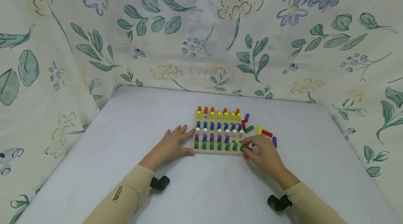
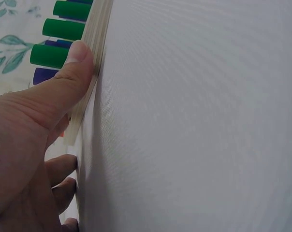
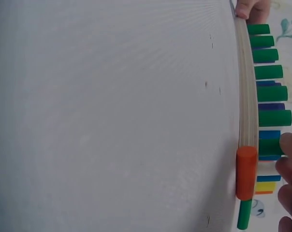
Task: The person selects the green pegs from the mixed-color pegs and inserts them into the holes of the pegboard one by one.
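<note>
A wooden pegboard point(image 1: 217, 152) holds rows of orange, yellow, blue, white, purple and green pegs. My left hand point(image 1: 170, 146) lies at its left side, fingers spread, touching the edge. In the left wrist view the thumb presses the front corner beside a green peg point(image 2: 49, 56). With thumb and fingertips, my right hand point(image 1: 264, 152) pinches the green peg point(image 1: 242, 146) at the right end of the front row. That peg point(image 3: 269, 147) stands in the board in the right wrist view. Beside the board's right corner lies a loose orange peg point(image 3: 246, 173).
Loose pegs lie right of the board: purple point(image 1: 247, 117), red point(image 1: 267, 133), green point(image 1: 249, 129), yellow point(image 1: 260, 130) and others. Some holes on the board have no peg. A white tabletop point(image 1: 201, 189) spreads around it, with a floral cloth point(image 1: 201, 42) behind.
</note>
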{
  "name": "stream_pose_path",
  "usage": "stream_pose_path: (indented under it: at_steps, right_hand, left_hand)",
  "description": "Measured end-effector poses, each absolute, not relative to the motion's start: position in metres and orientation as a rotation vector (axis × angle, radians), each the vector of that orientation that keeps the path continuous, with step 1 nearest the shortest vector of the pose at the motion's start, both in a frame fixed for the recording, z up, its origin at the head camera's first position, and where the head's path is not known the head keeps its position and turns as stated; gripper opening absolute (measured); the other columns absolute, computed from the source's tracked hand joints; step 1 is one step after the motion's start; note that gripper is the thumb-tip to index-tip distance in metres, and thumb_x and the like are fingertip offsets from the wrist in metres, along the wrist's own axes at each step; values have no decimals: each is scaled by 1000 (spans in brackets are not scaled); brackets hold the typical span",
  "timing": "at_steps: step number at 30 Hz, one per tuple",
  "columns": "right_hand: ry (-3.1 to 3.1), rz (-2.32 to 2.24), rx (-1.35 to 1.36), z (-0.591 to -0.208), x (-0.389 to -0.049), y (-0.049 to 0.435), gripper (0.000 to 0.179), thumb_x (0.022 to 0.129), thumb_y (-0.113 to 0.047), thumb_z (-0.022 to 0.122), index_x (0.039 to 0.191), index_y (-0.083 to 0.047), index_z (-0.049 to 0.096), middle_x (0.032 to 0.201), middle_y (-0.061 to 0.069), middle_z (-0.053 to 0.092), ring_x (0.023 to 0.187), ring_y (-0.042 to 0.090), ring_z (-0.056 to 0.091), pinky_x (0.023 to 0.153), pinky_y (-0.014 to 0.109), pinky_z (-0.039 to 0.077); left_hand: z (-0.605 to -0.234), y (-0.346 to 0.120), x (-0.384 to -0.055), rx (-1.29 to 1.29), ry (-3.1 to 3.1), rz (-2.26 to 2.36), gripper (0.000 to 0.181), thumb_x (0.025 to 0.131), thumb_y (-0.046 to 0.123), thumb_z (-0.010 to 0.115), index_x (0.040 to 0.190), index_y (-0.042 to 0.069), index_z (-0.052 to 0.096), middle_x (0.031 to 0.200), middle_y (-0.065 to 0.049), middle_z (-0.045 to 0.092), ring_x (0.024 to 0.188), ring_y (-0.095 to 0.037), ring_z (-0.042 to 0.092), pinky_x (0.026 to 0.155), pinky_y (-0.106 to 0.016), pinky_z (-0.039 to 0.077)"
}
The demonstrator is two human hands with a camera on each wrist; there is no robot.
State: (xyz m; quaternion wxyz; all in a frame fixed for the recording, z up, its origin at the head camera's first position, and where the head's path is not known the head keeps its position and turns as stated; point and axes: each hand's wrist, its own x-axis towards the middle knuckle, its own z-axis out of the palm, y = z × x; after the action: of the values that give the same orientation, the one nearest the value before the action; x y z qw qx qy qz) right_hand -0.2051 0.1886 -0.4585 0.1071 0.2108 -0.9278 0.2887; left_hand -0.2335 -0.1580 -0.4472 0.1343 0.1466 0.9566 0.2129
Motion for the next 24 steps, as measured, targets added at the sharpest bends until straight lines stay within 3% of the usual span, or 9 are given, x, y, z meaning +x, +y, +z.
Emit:
stream_pose_path:
  at_steps: [15,24]
  right_hand:
    - [-2787,846,390,-454,-203,188,31,96,-21,71,124,-9,68,105,4,68,99,23,59,84,42,55]
    - [-2770,773,331,-456,-212,192,31,94,-18,73,121,-5,68,104,8,69,93,25,58,80,43,51]
  left_hand:
    - [-449,-160,-234,429,2772,626,90,85,54,76,159,22,36,166,-17,23,155,-39,10,123,-61,1]
    - [-450,-159,-233,432,2773,626,90,85,55,75,159,23,36,166,-17,23,155,-39,11,123,-61,1]
